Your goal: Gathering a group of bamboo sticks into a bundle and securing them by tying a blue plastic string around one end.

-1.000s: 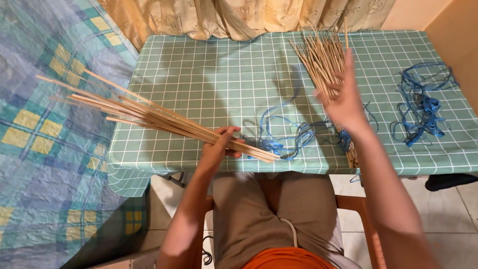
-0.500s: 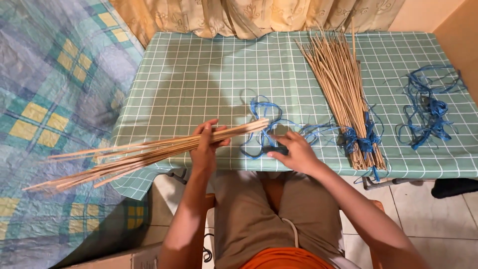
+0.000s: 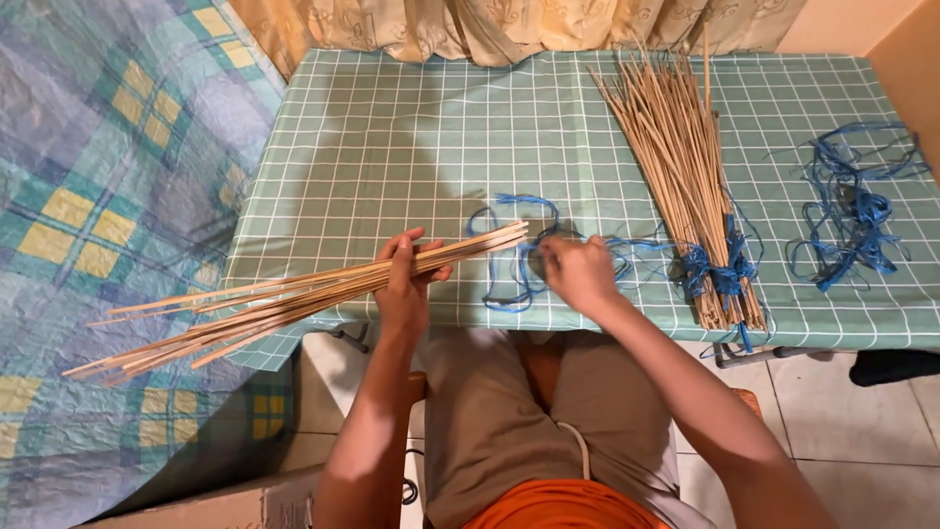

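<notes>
Bamboo sticks (image 3: 294, 299) lie in a loose bundle in the left hand (image 3: 404, 284), whose grip is wrapped around them near the front edge of the desk (image 3: 392, 147), thin ends fanning out left over a plaid bed cover (image 3: 88, 196). Just right of that bundle's blunt ends, the right hand (image 3: 580, 274) pinches a blue string (image 3: 519, 284) in a narrow grip, its fingertips hidden behind the knuckles. Farther right on the desk lie a tied stick bundle (image 3: 685, 167) and a tangle of blue strings (image 3: 852, 216).

Right hand (image 3: 580, 274) hides its blue string (image 3: 519, 284) grip.
</notes>
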